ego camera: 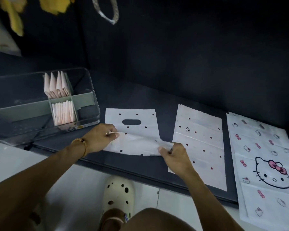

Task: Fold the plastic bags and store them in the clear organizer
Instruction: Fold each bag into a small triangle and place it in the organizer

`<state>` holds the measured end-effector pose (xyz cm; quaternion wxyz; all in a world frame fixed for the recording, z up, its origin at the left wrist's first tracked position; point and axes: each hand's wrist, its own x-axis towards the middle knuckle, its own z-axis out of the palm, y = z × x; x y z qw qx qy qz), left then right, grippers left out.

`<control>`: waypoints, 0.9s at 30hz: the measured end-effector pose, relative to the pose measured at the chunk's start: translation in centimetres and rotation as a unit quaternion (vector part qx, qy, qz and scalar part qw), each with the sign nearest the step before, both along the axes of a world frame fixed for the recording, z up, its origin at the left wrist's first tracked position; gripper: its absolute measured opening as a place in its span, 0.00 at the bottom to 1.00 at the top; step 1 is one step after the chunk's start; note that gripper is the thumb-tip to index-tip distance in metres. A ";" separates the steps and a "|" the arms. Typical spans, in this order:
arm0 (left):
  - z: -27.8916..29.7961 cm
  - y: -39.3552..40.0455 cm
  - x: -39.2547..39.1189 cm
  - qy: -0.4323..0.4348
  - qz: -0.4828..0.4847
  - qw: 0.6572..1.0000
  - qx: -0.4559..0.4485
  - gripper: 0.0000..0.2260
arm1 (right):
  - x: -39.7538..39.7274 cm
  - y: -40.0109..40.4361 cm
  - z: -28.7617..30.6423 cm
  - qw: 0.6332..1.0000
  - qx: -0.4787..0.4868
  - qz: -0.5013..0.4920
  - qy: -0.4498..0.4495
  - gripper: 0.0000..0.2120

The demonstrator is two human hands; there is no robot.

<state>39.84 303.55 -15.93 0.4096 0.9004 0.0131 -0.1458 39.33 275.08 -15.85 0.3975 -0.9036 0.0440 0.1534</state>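
While both hands work the first fold, this is how things lie.

Bag in hand: white dotted plastic bag with a die-cut handle slot (132, 129) lies flat on the dark mat (140, 165) just right of the organizer, its near edge lifted and turned up toward the slot.
Left hand: the left hand (98, 137) pinches the folded edge at the bag's left side, fingers curled on the film.
Right hand: the right hand (173, 155) pinches the same edge at the right corner, thumb on top.
Storage: clear plastic organizer with grey dividers (43, 105) already holds folded pale pink bags (60, 100) upright in two middle compartments.
Waiting: a second white dotted bag (198, 144) and a cat-print bag (264, 157) lie flat further right.
Stage: judged early in this bag's folding.
Risk, skew: the raised edge sags between the two pinches; uneven pulling would likely set a crooked crease.
Risk, slip: thin film may slide on the mat or spring open if either pinch loosens before the crease is pressed.
Risk, neighbour: the right wrist lies over the second bag and could drag it.
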 end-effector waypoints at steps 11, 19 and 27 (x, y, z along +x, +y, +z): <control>-2.0 0.9 -1.3 0.085 0.125 0.975 -0.163 0.06 | 3.0 4.1 -0.4 0.993 0.028 -0.115 -0.020 0.11; -2.7 -0.2 -0.1 0.041 0.187 0.981 -0.021 0.07 | 4.3 4.2 -1.8 0.989 -0.071 -0.127 0.014 0.09; -1.7 -1.4 0.0 -0.019 0.220 0.946 0.236 0.16 | 3.7 4.5 -2.0 0.983 -0.078 -0.167 0.021 0.11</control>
